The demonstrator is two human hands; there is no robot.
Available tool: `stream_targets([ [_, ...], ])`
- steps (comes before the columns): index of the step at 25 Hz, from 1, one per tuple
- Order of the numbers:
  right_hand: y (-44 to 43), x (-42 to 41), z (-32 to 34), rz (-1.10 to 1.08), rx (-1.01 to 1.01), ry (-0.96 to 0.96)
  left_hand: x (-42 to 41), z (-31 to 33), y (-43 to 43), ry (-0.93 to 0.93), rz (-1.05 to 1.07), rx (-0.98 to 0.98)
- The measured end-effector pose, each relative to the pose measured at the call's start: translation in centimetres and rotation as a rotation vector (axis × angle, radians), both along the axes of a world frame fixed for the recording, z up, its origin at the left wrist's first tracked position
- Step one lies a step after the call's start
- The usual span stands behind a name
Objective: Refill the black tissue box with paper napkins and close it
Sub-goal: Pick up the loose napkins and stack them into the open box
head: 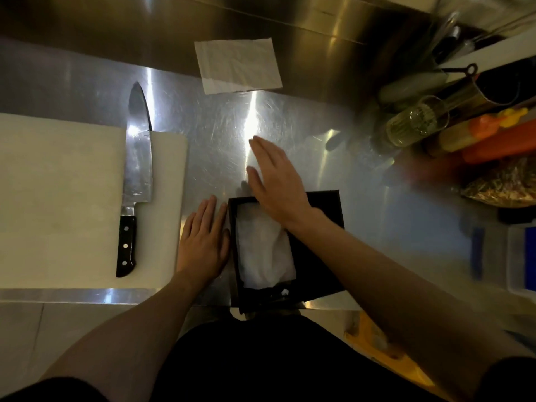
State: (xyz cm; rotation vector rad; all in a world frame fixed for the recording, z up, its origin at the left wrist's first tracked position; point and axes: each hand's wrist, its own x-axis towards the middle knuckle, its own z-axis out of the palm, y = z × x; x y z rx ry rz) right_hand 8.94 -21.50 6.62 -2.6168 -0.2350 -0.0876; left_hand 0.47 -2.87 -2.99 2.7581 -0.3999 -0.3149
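Observation:
The black tissue box (314, 265) lies open at the near edge of the steel counter, with white paper napkins (265, 255) inside its left half. My left hand (203, 242) rests flat against the box's left wall, fingers together, holding nothing. My right hand (275, 181) hovers over the box's far left corner, flat and empty, its forearm crossing above the box. A flat pack of paper napkins (237, 65) lies at the far side of the counter, beyond both hands.
A white cutting board (58, 198) sits at left with a large chef's knife (136, 175) on it, close to my left hand. Jars, a glass (414, 123), sauce bottles (475, 137) and a bag crowd the right side. A clear container (522, 262) stands at right.

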Motion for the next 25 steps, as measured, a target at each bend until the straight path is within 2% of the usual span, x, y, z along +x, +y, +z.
stream_targets([
  [5, -1.6, 9.6, -2.3, -0.006, -0.042, 0.189, -0.1, -0.1, -0.1, -0.032, -0.003, 0.025],
  [13, -2.0, 22.7, -5.0, 0.024, -0.201, 0.115, 0.5, -0.3, -0.2, -0.046, 0.009, 0.045],
  [20, -1.6, 26.1, -6.3, 0.078, -0.304, 0.114, 0.3, -0.8, 0.0, -0.052, 0.015, 0.066],
  [25, -1.6, 25.8, -6.3, 0.061, -0.234, 0.117, 0.6, -0.7, 0.0, -0.054, 0.021, 0.065],
])
